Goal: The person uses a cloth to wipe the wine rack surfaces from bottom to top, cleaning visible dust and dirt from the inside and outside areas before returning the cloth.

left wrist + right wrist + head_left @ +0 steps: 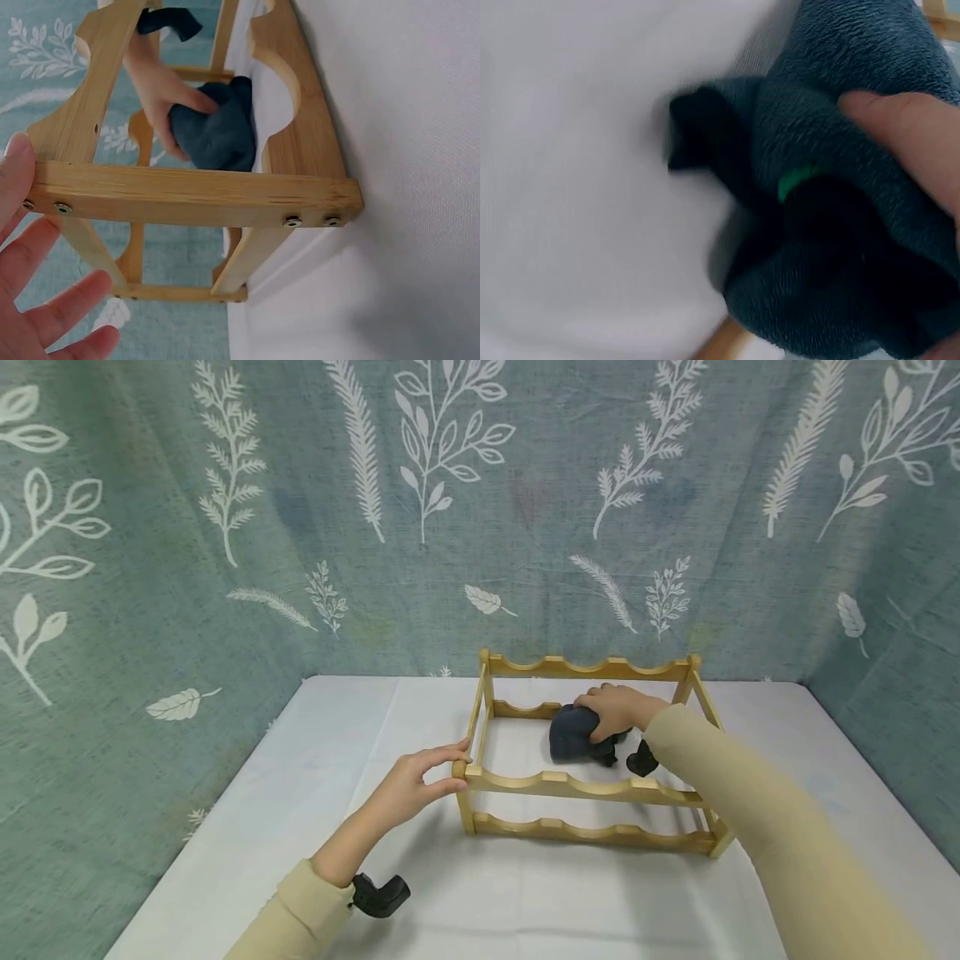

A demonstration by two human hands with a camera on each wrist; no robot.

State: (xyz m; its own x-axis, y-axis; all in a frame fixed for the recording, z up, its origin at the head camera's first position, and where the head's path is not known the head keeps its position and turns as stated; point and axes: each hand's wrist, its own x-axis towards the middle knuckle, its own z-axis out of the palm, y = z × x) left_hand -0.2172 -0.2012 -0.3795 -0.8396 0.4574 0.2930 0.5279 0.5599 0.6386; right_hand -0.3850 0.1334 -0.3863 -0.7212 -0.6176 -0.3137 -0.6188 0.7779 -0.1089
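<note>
A wooden rack [558, 783] with scalloped rails stands on the white-covered table. My left hand [420, 783] grips its front left corner post between thumb and fingers; in the left wrist view the thumb lies on one side of the wood and the fingers on the other. Inside the frame, my right hand [617, 708] holds a dark blue bundled cloth [572, 735] from above. Up close in the right wrist view, the bundled cloth [817, 142] looks fuzzy, with black strip-like parts and a small green patch. Its underside is hidden.
White cloth covers the table [360, 727], with room left and right of the rack. A green leaf-patterned curtain [450, 527] hangs behind and at both sides. Each wrist carries a black camera mount [381, 895].
</note>
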